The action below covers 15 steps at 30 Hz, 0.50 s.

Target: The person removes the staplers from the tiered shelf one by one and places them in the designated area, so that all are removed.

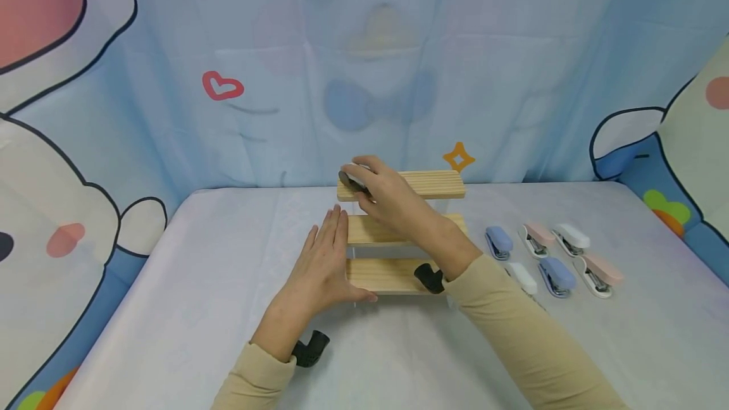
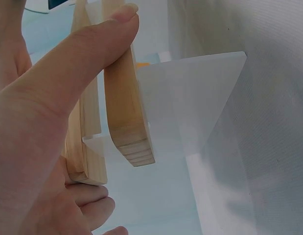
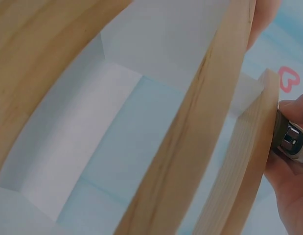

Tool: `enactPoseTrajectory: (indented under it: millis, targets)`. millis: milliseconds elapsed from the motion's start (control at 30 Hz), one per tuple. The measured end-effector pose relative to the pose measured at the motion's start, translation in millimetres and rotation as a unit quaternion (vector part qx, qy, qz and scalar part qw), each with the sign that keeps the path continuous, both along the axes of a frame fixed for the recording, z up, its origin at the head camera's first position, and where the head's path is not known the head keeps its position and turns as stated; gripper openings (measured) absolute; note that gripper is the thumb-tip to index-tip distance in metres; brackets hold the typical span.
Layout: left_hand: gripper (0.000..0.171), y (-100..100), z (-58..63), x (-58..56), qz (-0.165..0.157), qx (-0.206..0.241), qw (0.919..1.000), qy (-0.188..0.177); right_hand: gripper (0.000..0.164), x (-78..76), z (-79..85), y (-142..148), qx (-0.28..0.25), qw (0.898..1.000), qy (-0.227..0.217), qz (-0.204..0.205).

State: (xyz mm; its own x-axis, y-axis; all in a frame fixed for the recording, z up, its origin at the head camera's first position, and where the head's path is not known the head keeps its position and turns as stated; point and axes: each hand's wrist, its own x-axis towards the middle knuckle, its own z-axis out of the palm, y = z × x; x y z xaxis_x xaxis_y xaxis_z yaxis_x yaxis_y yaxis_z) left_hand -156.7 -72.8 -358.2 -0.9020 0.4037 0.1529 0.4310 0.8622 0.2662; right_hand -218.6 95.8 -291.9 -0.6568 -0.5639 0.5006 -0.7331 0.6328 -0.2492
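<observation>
A three-tier rack with pale wooden slats and translucent side panels stands mid-table; its top slat [image 1: 433,185] and bottom slat [image 1: 387,276] show in the head view. My right hand [image 1: 393,198] holds a small stapler [image 1: 354,181] with a dark base at the left end of the top slat. The right wrist view shows the metal nose of this stapler [image 3: 291,139] against the slat. At the rack's left side rests my left hand [image 1: 321,264], fingers straight along the slat ends. Its thumb [image 2: 87,54] lies on the front of the lowest slat.
Several staplers lie on the table right of the rack, among them a blue one [image 1: 557,276], a pink one [image 1: 598,271] and a white one [image 1: 571,239]. A light blue printed curtain [image 1: 256,138] hangs behind the white-covered table [image 1: 188,309].
</observation>
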Motion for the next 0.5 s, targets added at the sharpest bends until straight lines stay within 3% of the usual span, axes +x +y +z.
enactPoseTrajectory:
  millis: [500]
  targets:
    - [0.143, 0, -0.9, -0.7, 0.003, -0.002, 1.0, -0.008, 0.045, 5.4, 0.8, 13, -0.019, 1.0, 0.023, -0.003]
